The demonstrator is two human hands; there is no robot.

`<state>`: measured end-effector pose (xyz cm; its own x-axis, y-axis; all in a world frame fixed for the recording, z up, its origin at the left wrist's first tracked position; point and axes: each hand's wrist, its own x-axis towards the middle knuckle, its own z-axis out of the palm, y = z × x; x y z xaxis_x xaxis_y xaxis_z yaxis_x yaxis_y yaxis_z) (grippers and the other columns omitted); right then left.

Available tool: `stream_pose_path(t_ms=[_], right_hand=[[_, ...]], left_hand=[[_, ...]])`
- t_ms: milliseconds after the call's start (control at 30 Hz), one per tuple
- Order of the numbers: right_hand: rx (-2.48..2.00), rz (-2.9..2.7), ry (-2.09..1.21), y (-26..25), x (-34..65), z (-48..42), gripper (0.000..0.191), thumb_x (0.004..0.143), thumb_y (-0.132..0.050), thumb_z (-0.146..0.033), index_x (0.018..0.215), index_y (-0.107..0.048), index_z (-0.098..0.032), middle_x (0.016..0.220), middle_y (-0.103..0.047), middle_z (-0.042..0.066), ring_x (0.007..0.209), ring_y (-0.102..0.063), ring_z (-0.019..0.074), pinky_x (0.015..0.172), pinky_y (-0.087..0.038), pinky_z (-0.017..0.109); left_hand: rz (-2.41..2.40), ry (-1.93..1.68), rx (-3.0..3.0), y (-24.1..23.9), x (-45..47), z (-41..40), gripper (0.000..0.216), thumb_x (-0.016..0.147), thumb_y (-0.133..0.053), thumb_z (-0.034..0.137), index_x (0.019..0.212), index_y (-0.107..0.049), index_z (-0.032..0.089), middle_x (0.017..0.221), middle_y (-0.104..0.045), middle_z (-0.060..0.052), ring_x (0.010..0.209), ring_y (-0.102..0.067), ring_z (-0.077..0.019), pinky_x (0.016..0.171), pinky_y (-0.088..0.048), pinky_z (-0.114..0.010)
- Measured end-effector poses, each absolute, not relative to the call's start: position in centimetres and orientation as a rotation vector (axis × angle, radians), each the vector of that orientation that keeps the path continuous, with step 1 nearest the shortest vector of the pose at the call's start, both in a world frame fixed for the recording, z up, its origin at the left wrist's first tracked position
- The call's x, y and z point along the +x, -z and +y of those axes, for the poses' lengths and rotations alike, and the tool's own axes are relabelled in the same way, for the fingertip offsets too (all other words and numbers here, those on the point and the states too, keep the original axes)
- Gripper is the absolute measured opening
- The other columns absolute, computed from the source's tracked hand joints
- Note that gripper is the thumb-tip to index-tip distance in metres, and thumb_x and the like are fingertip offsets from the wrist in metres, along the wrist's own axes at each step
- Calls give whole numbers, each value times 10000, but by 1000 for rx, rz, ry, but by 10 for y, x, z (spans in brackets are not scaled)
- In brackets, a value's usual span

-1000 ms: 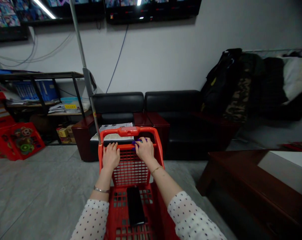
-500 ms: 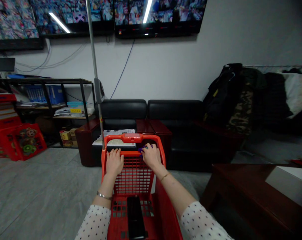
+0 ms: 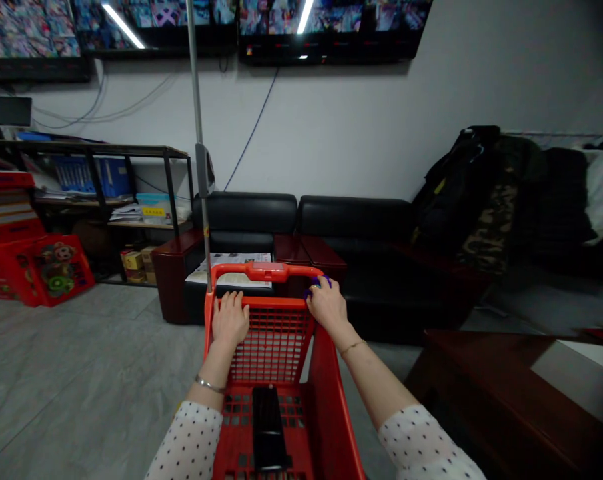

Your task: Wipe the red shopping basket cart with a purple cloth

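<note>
A red plastic shopping cart [image 3: 331, 400] stands in front of me, with a looped top handle and a grid panel. My left hand [image 3: 230, 319] grips the panel's upper left edge, its fingers bent over the rim. Closed around a purple cloth [image 3: 323, 280], my right hand [image 3: 328, 305] presses at the upper right corner, where the handle frame meets the panel. Only bits of the cloth show around the fingers. On the cart's floor lies a long black object [image 3: 268, 427], its kind unclear. A metal pole [image 3: 197, 100] rises from the cart's left corner.
Beyond the cart are black sofas [image 3: 251, 217] with papers [image 3: 231, 267] on one seat. A shelf [image 3: 131, 148] with folders and red boxes [image 3: 56, 270] stand left. Coats [image 3: 481, 200] hang at right, above a dark wooden table [image 3: 481, 373]. Screens [image 3: 331, 47] are on the wall.
My right hand has moved right with the purple cloth, from along the panel's top edge to the frame's right corner. My left hand stays at the left edge. The view has shifted slightly.
</note>
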<state>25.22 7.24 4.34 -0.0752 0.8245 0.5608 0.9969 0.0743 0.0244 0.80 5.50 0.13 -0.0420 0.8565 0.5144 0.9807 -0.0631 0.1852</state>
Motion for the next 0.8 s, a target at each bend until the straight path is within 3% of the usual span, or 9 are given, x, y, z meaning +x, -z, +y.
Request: stream_pose_path(t_ms=[200, 400, 533, 667, 800], right_hand=[[-1818, -1920, 589, -25, 254, 29, 247, 896, -509, -242, 948, -742, -177, 1269, -568, 111, 1135, -455, 294, 805, -521, 319], [-1882, -1798, 541, -58, 259, 86, 286, 918, -480, -253, 1060, -722, -198, 1304, -544, 123, 1136, -454, 312, 734, -537, 339], [-1838, -1896, 571, -56, 260, 81, 281, 916, -480, -250, 986, -742, -176, 1240, -574, 153, 1069, -488, 308, 696, -537, 337], [-1730, -1918, 643, -26, 261, 37, 263, 904, -495, -231, 952, -747, -176, 1268, -582, 142, 1114, -476, 311, 788, -535, 357], [-1666, -1911, 641, -19, 266, 40, 272, 914, -492, -251, 973, -748, -184, 1275, -600, 112, 1198, -443, 318, 907, -501, 386]], left_hand=[[-1917, 760, -2034, 1, 7, 58, 481, 945, -377, 343, 1351, -516, 126, 1395, -557, -144, 1355, -425, -305, 1150, -287, -545], [-1903, 741, -2053, 0, 6, 55, 483, 940, -385, 340, 1361, -507, 136, 1407, -548, -129, 1372, -403, -300, 1158, -281, -537], [-1905, 735, -2021, 2, 6, 57, 493, 950, -367, 342, 1378, -490, 131, 1428, -530, -129, 1388, -382, -298, 1162, -279, -533], [-1882, 711, -2026, 5, 5, 58, 519, 949, -381, 364, 1396, -472, 118, 1444, -511, -142, 1395, -370, -309, 1164, -275, -530], [-1826, 684, -2049, 4, 4, 55, 502, 935, -435, 415, 1405, -481, 243, 1439, -514, -122, 1396, -371, -323, 1150, -280, -552]])
